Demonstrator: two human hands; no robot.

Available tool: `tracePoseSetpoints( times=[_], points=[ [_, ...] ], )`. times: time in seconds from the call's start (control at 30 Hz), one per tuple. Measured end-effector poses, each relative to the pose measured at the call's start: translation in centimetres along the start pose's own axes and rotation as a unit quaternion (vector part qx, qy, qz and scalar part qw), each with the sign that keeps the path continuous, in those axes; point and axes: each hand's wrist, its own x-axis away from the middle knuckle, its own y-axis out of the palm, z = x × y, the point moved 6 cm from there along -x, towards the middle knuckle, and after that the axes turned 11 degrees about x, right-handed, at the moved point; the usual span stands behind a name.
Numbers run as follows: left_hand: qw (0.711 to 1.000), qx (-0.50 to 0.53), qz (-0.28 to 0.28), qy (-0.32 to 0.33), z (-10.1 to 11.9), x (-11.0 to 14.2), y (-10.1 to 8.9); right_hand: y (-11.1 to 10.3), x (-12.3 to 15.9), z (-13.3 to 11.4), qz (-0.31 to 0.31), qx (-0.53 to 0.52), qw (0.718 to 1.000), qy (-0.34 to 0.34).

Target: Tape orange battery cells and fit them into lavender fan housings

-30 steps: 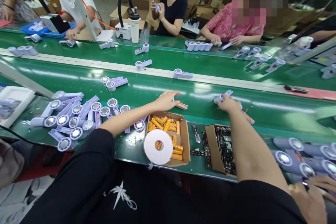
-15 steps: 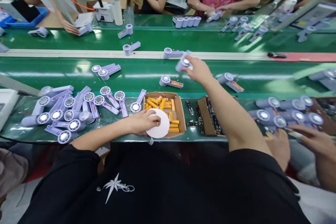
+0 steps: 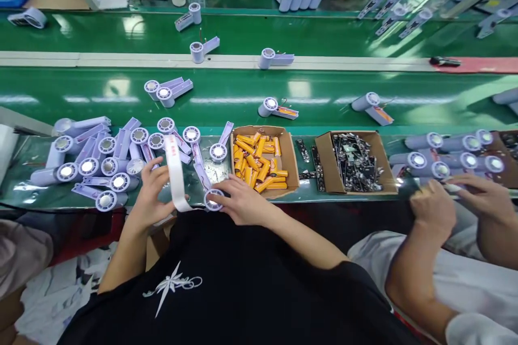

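Note:
My left hand (image 3: pixel 150 197) holds a roll of white tape (image 3: pixel 175 175) on edge, with its fingers on one side and the thumb near the bottom. Just right of it, my right hand (image 3: pixel 245 200) grips the round end of a lavender handheld-fan housing (image 3: pixel 212 199) at the table's front edge. That housing's open handle points away from me, with thin wires showing inside. Another fan housing (image 3: pixel 218 152) lies behind my right hand. Beside this hand is a cardboard box of orange battery cells (image 3: pixel 259 164).
Many lavender housings (image 3: pixel 107 167) are heaped on the left. A carton of circuit boards (image 3: pixel 356 164) stands right of the batteries. Several housings lie along the green conveyor (image 3: pixel 234 86). At the right, a co-worker's hands (image 3: pixel 435 207) work near more housings; others sit across.
My right hand has come back from the conveyor to the front edge with a housing. My left hand has lifted the tape roll off the battery box, moved it left and turned it on edge.

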Motion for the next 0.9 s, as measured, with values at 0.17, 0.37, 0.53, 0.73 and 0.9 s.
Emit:
tracePoseSetpoints(
  times=[0.17,0.37,0.53,0.73,0.9],
  points=[
    [0.993,-0.049,0.018,0.103,1.0,-2.3,1.6,-1.3,-0.6,2.6,0.064,-0.027,0.990,0.121],
    [0.985,-0.103,0.041,0.134,1.4,-3.1,2.7,-2.2,0.5,0.0,0.017,-0.299,0.951,0.081],
    [0.985,-0.063,0.146,0.070,0.2,-4.1,1.0,-1.8,0.5,0.5,-0.113,-0.223,0.967,0.054],
    [0.989,-0.048,0.121,0.065,0.8,-4.7,2.6,-6.4,-0.8,10.9,-0.050,0.064,0.935,0.345],
    [0.995,-0.040,0.047,0.081,2.3,-5.9,5.8,-5.8,-3.8,13.3,-0.139,0.187,0.890,0.392]
  ],
)
